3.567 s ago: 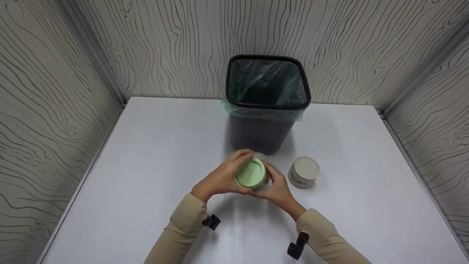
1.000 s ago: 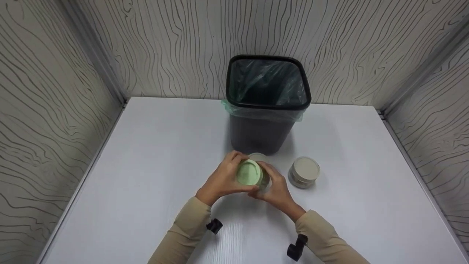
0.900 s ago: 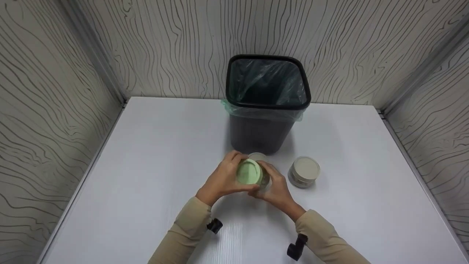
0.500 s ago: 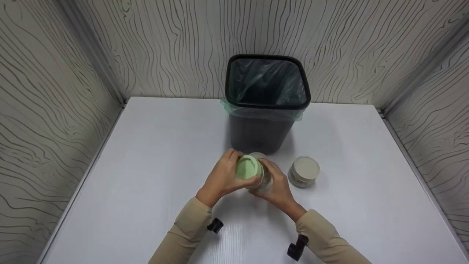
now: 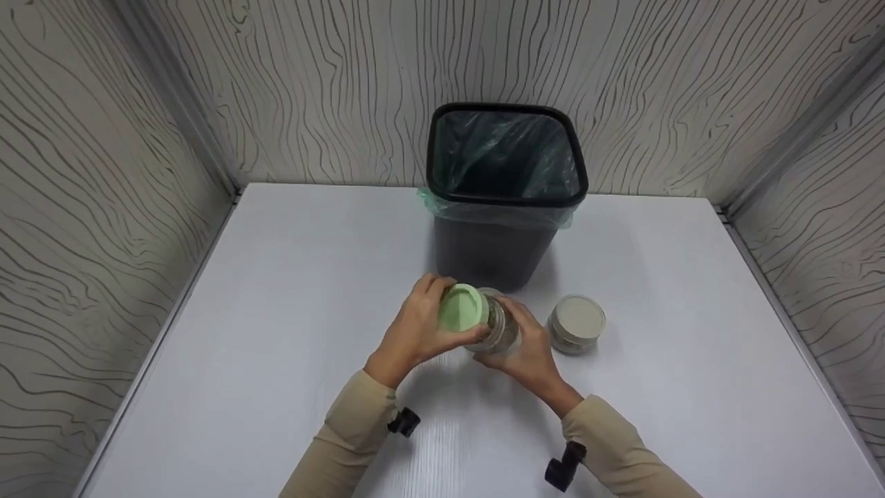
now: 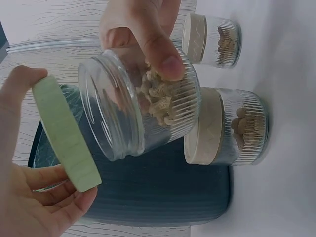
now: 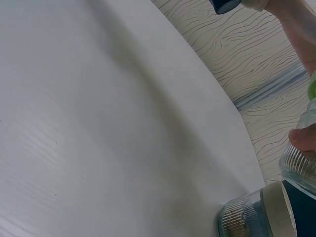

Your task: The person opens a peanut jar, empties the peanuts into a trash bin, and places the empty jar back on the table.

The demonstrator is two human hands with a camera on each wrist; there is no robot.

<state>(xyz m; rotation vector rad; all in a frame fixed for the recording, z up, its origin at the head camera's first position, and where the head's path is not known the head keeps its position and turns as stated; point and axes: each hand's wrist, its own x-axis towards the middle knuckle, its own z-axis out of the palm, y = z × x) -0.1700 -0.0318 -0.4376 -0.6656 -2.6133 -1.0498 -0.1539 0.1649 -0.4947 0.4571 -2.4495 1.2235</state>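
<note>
On the near side of the bin (image 5: 489,252), above the counter (image 5: 276,311), our left fingers (image 6: 79,205) curl round the green lid (image 6: 65,133), just left of the tilted jar (image 6: 136,108) our right fingers (image 5: 520,315) grip.

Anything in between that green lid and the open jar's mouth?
Nothing visible: the left wrist view shows a gap between the green lid, in the left hand, and the open jar, in the right hand.
</note>
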